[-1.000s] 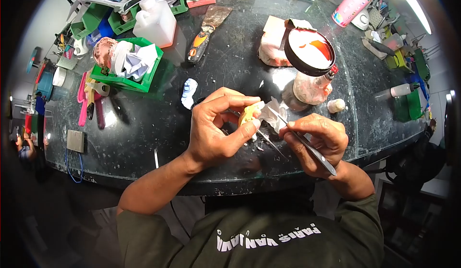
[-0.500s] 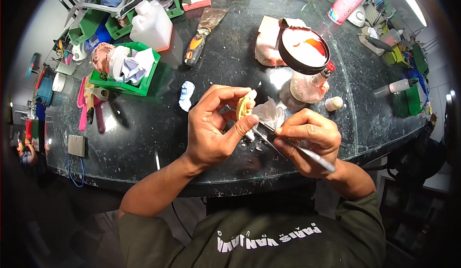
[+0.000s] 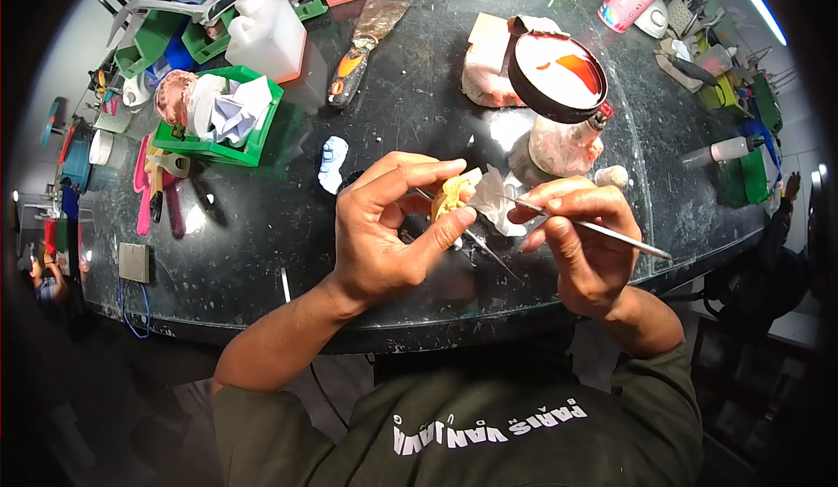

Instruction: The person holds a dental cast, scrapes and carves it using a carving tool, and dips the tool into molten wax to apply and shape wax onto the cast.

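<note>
At far left, approx 9 o'clock of the table (image 3: pixel 262 251), lie the pink tools (image 3: pixel 142 181), and at 10 o'clock the green tray (image 3: pixel 262 129) w/ crumpled paper, behind it the white jug (image 3: pixel 266 37). Near the centre a small blue-white piece (image 3: pixel 332 162) lies on the dark top, just beside your left hand (image 3: pixel 384 234). This hand is closed in a pinch: thumb and forefinger grip the small yellow piece (image 3: pixel 451 197), held above the table edge, a little left of the middle. From your right hand (image 3: pixel 585 243) the yellow piece lies at 9 o'clock, near but apart. The right hand is closed around the thin metal tool (image 3: pixel 602 227), held like a pen; its long axis runs from approx 10 o'clock at the tip to 4 o'clock at the free end, and the tip points to the yellow piece, over the white tissue (image 3: pixel 493 199). I cannot tell if the tip touches it. A second thin metal rod (image 3: pixel 489 256) lies under both hands. Behind, at 1 o'clock, stands the bottle w/ round lens (image 3: pixel 559 72), and a small white knob (image 3: pixel 613 175) beside it; nothing stands btw tip and piece except the tissue.
</note>
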### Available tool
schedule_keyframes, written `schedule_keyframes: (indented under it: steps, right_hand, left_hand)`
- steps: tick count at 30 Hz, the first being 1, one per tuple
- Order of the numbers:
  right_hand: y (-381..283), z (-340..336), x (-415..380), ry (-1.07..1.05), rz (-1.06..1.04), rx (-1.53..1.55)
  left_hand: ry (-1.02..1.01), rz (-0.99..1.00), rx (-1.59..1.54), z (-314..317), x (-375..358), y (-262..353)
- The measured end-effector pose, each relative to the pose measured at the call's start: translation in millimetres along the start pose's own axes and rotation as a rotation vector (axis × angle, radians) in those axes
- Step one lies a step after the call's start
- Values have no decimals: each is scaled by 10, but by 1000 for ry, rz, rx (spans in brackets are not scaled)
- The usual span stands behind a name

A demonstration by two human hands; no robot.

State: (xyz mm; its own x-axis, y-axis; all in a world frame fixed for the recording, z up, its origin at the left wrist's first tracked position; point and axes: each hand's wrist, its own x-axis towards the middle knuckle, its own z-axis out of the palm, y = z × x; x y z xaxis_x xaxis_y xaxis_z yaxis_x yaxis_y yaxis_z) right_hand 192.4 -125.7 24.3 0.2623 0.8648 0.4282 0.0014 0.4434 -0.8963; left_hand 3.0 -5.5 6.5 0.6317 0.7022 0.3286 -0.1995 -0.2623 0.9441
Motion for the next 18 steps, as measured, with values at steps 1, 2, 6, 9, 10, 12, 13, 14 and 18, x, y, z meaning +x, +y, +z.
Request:
schedule_keyframes:
  steps: [1, 2, 6, 9, 10, 12, 13, 14, 18]
  right_hand:
    - [18, -9, -1, -22, -30, -55]
    - [31, -20, 2, -45, -59, -109]
    - [-10, -79, 96, -113, -274, -380]
    - [28, -69, 83, -95, -320, -339]
    - [29, -67, 81, -97, -333, -333]
    - [36, -56, 76, -111, -316, -299]
    - [41, -46, 66, -117, -304, -281]
    - [49, -37, 58, -122, -311, -287]
    - [87, -14, 70, -136, -334, -306]
  left_hand:
    - [-9, 11, 19, 0, -3, 4]
    - [-25, 26, 33, 0, -10, 2]
    - [-70, 64, 74, 0, -28, -9]
    - [-74, 59, 84, 7, -42, -15]
    - [-75, 56, 85, 10, -42, -15]
    - [-77, 57, 79, 19, -42, 1]
    - [-78, 55, 75, 25, -50, 7]
    - [-84, 57, 85, 29, -56, 8]
    - [-93, 99, 148, 24, -41, 10]
